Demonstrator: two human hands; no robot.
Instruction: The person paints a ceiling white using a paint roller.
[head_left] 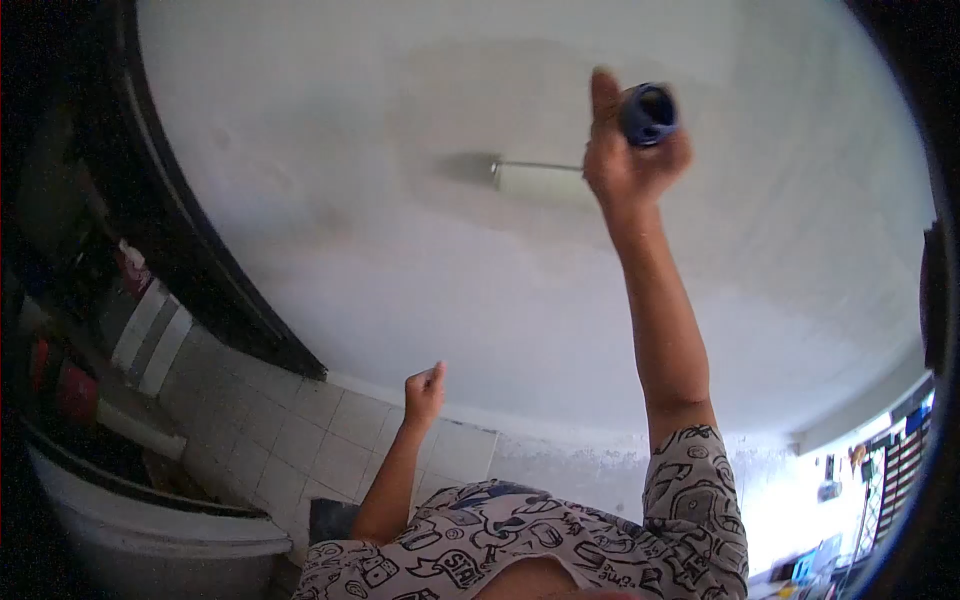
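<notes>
Right hand (630, 160) closed around a paint roller's blue handle (648, 113), roller (540, 182) against the white wall (400, 250); left hand (424, 392) loosely curled, empty.

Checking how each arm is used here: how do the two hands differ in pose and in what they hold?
The right hand is raised high toward the wall, gripping the blue handle of a paint roller; the left hand sits much lower, loosely curled, holding nothing. The right arm is stretched out, the left bent. Both are bare.

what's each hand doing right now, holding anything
Right hand: closed around the blue handle of a paint roller against the white wall.
Left hand: loosely curled, holding nothing, apart from the wall.
</notes>
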